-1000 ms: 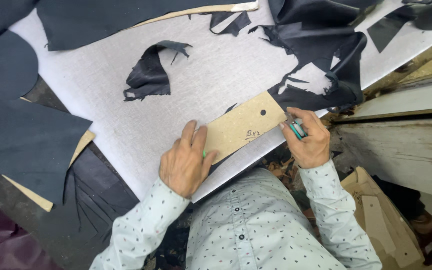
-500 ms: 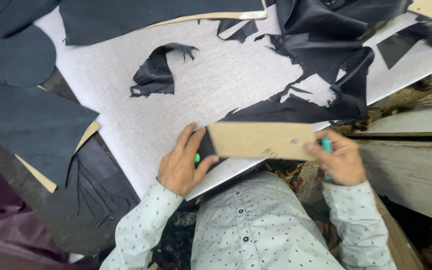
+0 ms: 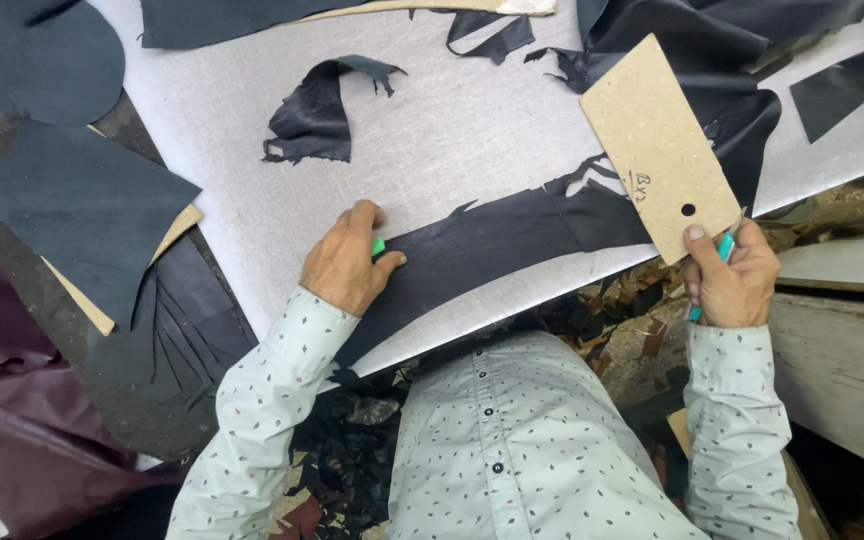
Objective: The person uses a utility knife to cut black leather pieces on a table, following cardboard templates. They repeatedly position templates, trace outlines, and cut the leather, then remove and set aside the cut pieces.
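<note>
While pressed flat under the left hand (image 3: 344, 262), black leather strip (image 3: 497, 245) running along the near edge of the grey worktop (image 3: 452, 130), its right end passing beneath the lifted cardboard template (image 3: 658, 148). Left hand closed loosely on the strip's left end, fingertips and thumb on the leather, something small and green (image 3: 379, 245) tucked between the fingers; too little shows to name it. Right hand (image 3: 730, 278) shut on the template's lower corner, thumb on its face beside the punched hole, a teal-handled tool (image 3: 724, 250) pinched in the same grip; blade or tip hidden behind the card.

Leather likely thin, limp and light: prone to curl and slide on the smooth worktop, best held by flat pressure near the end, as the left hand has it, rather than by pinching. Template stiff and light, safe to take by any edge or corner, tilted up off the surface and above the strip's right part.

Around: curled black offcut (image 3: 317, 110) mid-worktop, larger dark leather pieces (image 3: 712, 60) at the far right, dark blue cut panels (image 3: 82, 215) off to the left, scraps (image 3: 352, 460) heaped below the worktop's edge.
</note>
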